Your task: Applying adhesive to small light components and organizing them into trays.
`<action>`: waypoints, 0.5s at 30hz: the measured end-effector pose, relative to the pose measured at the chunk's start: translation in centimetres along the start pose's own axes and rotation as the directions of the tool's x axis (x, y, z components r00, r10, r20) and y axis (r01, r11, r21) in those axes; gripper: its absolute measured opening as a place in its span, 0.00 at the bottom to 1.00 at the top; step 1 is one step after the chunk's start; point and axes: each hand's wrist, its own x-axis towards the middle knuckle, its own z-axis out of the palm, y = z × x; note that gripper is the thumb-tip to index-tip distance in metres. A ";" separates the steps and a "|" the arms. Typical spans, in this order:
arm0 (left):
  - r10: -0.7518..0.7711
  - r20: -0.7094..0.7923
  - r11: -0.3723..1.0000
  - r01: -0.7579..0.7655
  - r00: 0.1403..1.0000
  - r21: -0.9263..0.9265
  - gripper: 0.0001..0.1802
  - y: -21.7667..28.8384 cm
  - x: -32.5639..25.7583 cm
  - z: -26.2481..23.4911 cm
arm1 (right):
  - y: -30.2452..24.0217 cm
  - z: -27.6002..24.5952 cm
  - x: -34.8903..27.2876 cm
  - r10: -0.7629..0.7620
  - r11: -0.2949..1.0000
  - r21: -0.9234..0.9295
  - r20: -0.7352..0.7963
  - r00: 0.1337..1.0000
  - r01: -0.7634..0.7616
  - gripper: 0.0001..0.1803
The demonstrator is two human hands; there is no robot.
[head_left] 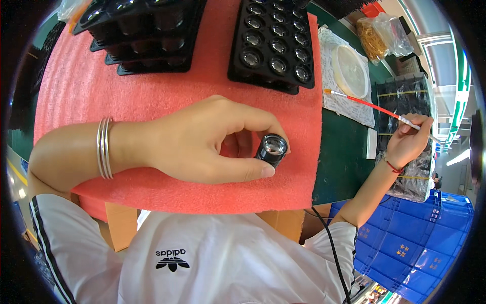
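Between the thumb and fingers of my left hand [202, 139] is a small black cylindrical lens [274, 146], its glass end facing up, just over the pink foam mat [101, 152]. My right hand [409, 142], off to the right, pinches the pale end of a thin red paintbrush [372, 105]. The brush's bristle tip reaches left, over a round translucent lid or dish [349, 71] lying on printed paper [328, 55]. Beyond my left hand stands a black tray [273, 50] filled with several similar lenses, glass ends up.
Stacked black trays [147, 45] with lenses stand at the far left of the mat. A clear bag of tan strands, perhaps rubber bands [372, 38], lies far right. Plastic-wrapped dark stacks [405, 101] are beyond the green tabletop [336, 157]. Blue crates [410, 243] stand lower right; a black cable [331, 243] hangs in front.
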 end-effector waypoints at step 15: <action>0.032 0.002 0.998 -0.032 0.999 0.054 0.15 0.0 -0.1 0.1 | 0.2 0.0 0.1 0.046 0.999 -0.007 0.010 0.999 -0.046 0.21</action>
